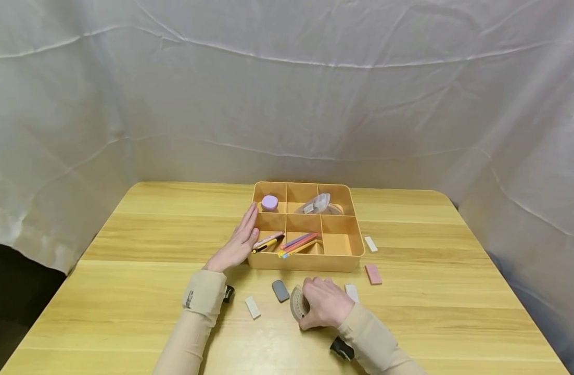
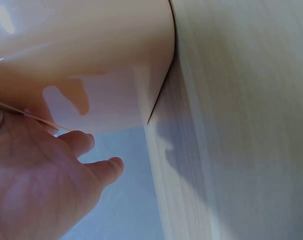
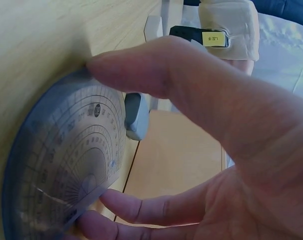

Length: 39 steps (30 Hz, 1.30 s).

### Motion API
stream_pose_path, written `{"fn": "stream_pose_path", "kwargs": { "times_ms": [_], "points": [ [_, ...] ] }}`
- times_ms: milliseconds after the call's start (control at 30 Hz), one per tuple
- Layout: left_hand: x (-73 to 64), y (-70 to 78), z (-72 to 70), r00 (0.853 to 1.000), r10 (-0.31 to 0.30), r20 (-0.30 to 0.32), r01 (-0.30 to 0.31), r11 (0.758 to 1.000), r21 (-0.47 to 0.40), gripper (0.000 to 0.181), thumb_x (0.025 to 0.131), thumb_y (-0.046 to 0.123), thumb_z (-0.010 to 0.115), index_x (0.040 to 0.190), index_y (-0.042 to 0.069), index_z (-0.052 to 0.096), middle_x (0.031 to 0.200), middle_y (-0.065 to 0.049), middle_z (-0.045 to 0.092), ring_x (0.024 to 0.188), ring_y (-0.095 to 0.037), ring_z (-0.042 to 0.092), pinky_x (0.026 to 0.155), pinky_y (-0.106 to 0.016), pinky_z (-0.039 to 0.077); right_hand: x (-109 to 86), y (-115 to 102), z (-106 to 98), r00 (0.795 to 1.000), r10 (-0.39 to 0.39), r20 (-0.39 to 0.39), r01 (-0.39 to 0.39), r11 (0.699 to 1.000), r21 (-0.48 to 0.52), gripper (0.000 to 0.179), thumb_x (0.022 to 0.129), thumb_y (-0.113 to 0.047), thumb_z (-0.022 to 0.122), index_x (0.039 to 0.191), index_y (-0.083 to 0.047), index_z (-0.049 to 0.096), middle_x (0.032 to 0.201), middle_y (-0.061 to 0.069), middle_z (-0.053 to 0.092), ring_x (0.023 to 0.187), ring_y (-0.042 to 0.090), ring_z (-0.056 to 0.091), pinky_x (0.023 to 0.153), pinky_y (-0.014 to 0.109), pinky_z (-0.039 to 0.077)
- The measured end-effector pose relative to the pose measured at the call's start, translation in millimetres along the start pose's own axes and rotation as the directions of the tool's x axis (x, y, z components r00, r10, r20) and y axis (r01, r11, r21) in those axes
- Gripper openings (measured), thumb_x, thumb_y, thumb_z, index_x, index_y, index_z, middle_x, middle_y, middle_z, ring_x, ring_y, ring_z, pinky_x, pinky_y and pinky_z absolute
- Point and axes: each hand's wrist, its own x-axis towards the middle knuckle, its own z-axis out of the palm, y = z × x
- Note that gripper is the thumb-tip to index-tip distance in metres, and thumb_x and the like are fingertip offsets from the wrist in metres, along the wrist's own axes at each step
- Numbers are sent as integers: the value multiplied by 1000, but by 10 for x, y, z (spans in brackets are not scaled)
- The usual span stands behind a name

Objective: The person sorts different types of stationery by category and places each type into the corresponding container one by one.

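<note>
My right hand (image 1: 328, 303) is over the table in front of the box, pinching a clear semicircular protractor (image 3: 66, 160) by its edges between thumb and fingers. In the head view, part of the protractor (image 1: 298, 304) shows left of the fingers. With fingers fairly straight, my left hand (image 1: 237, 245) rests against the left side of an orange six-compartment organizer box (image 1: 305, 263). The left wrist view has that hand (image 2: 46, 180) beside the box's glossy wall (image 2: 106, 40). A grey eraser (image 1: 280, 291) lies just left of the protractor.
White erasers (image 1: 252, 308) (image 1: 351, 292) (image 1: 371, 244) and a pink eraser (image 1: 373, 274) lie around the box on the wooden table (image 1: 141, 291). Inside the box are a lilac round item (image 1: 269, 202), pens (image 1: 268, 242), coloured pens (image 1: 300, 244) and a clear plastic item (image 1: 317, 203).
</note>
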Motion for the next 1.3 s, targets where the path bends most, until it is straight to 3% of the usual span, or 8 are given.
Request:
{"fn": "stream_pose_path", "kwargs": {
  "times_ms": [433, 767, 933, 1067, 1167, 1300],
  "points": [
    [0, 9, -18, 1000, -11, 17, 11, 1000, -2, 61, 110, 15, 31, 158, -7, 1, 169, -19, -8, 157, -42, -3, 122, -70, 5, -8, -5, -30, 999, -13, 29, 14, 999, -31, 44, 57, -23, 86, 87, -5, 60, 75, 0, 54, 66, 11, 46, 61, 26, 43],
    [5, 9, -17, 999, -21, 24, 21, 1000, -5, 61, 110, 16, 30, 158, -6, 1, 170, -18, -10, 157, -41, -3, 122, -70, 4, -53, 65, -200, 995, -47, 91, 40, 996, 75, 39, 60, -21, 81, 88, -7, 57, 74, -1, 53, 65, 12, 48, 54, 23, 43],
    [5, 3, -13, 999, -27, 30, 28, 1000, -5, 60, 110, 17, 29, 158, -6, 1, 170, -17, -10, 157, -41, -2, 122, -71, 4, -129, 123, -374, 997, -5, 82, -4, 994, 112, 48, 65, -25, 81, 103, -4, 62, 75, -1, 58, 67, 13, 49, 58, 26, 42],
    [8, 5, -15, 999, -40, 33, 41, 999, -3, 60, 110, 17, 29, 159, -5, 1, 170, -15, -11, 157, -39, -2, 122, -70, 3, -217, 164, -557, 998, 53, 37, -55, 996, 71, 55, 67, -35, 82, 113, -11, 63, 80, -7, 58, 70, 10, 51, 63, 31, 40],
    [7, 9, -16, 998, -48, 34, 48, 999, -5, 60, 110, 18, 29, 159, -4, 0, 170, -14, -11, 157, -39, -2, 123, -70, 3, -259, 241, -677, 999, -12, -38, 15, 996, 88, 55, 68, -38, 82, 113, -11, 64, 83, -8, 58, 69, 6, 50, 63, 27, 41],
    [-3, 19, -19, 998, -57, 41, 58, 998, -9, 61, 111, 18, 29, 159, -2, -1, 170, -13, -12, 158, -38, -2, 123, -69, 2, -276, 388, -814, 979, -146, -143, 166, 976, 144, 52, 73, -33, 83, 110, -3, 62, 82, -3, 61, 69, 4, 52, 60, 17, 44]
  ]
}}
